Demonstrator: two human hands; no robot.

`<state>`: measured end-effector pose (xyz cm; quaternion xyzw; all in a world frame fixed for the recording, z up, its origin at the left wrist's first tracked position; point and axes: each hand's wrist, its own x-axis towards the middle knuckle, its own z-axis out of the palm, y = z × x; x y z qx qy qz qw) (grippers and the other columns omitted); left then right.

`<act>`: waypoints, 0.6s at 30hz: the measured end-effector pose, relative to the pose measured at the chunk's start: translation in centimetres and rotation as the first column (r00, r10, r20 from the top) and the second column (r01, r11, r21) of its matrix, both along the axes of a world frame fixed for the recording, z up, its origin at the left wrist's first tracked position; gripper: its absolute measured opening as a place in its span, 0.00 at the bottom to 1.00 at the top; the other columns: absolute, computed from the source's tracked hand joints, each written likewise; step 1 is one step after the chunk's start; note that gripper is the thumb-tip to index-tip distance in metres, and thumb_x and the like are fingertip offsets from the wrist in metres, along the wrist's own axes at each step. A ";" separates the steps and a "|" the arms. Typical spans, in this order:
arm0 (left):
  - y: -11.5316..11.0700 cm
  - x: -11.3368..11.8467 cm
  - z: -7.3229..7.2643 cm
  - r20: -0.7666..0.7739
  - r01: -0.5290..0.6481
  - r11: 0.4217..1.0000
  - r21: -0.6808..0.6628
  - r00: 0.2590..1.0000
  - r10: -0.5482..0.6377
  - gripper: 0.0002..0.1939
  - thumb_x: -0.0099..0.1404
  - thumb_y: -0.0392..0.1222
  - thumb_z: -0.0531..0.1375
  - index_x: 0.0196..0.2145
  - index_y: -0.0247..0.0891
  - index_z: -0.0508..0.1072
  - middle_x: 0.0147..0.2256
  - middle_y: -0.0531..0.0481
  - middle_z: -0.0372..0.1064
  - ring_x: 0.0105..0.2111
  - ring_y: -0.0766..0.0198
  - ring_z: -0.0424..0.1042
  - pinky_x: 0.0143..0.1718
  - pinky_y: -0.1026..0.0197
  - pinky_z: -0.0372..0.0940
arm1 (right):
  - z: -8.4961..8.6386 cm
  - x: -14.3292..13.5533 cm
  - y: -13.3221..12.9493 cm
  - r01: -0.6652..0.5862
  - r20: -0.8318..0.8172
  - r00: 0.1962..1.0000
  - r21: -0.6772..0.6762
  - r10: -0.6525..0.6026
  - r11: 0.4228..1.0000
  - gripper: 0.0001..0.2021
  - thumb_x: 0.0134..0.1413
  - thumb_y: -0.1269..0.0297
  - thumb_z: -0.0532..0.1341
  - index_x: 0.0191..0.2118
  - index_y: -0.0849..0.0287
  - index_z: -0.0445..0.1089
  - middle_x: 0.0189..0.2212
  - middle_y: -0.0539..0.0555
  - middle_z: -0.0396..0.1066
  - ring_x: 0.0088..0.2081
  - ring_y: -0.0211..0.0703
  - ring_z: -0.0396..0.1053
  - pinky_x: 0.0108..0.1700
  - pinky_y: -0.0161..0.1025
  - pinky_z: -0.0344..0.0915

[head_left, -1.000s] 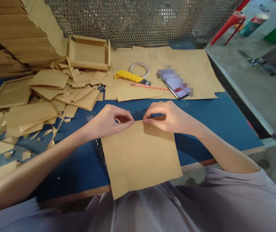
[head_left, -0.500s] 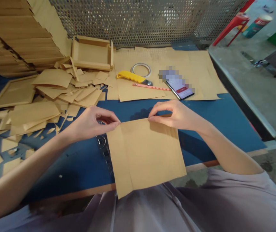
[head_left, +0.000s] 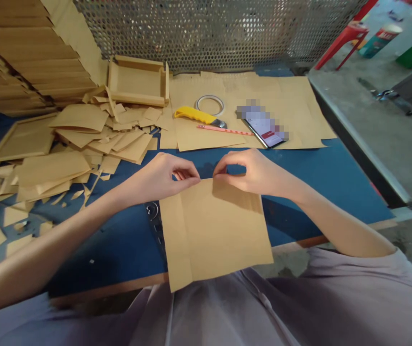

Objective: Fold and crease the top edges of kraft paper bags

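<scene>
A brown cardboard sheet (head_left: 220, 235) with a crease along its left side lies over the front edge of the blue table, close to my body. My left hand (head_left: 172, 178) pinches its far edge near the middle. Just to the right, my right hand (head_left: 240, 170) pinches the same edge, fingertips a short gap away from the left ones. Both hands are closed, thumb against fingers. A dark item with a white heart mark (head_left: 152, 210) shows partly under the sheet's left side; the rest of it is hidden.
Beyond the hands lie a yellow utility knife (head_left: 195, 114), a tape roll (head_left: 210, 104), a pink strip (head_left: 225, 130) and a phone (head_left: 263, 127) on flat cardboard. Cardboard scraps (head_left: 53, 168) cover the left, before a tall cardboard stack (head_left: 29, 48) and a shallow box (head_left: 137, 81). Perforated metal (head_left: 220, 36) stands behind.
My left hand has slid right along the sheet's far edge, from its left corner to near my right hand. My right hand and the sheet have shifted slightly left.
</scene>
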<state>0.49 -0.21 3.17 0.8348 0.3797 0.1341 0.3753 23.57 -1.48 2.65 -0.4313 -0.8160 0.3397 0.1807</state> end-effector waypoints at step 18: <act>0.4 0.1 -0.1 0.005 -0.064 0.994 0.084 0.998 0.063 0.09 0.62 0.41 0.58 0.29 0.38 0.77 0.28 0.53 0.77 0.29 0.65 0.75 0.32 0.66 0.65 | -0.2 -0.7 0.4 0.007 -0.011 1.000 0.046 -0.006 0.999 0.06 0.53 0.70 0.60 0.32 0.59 0.76 0.34 0.54 0.79 0.37 0.45 0.75 0.39 0.39 0.67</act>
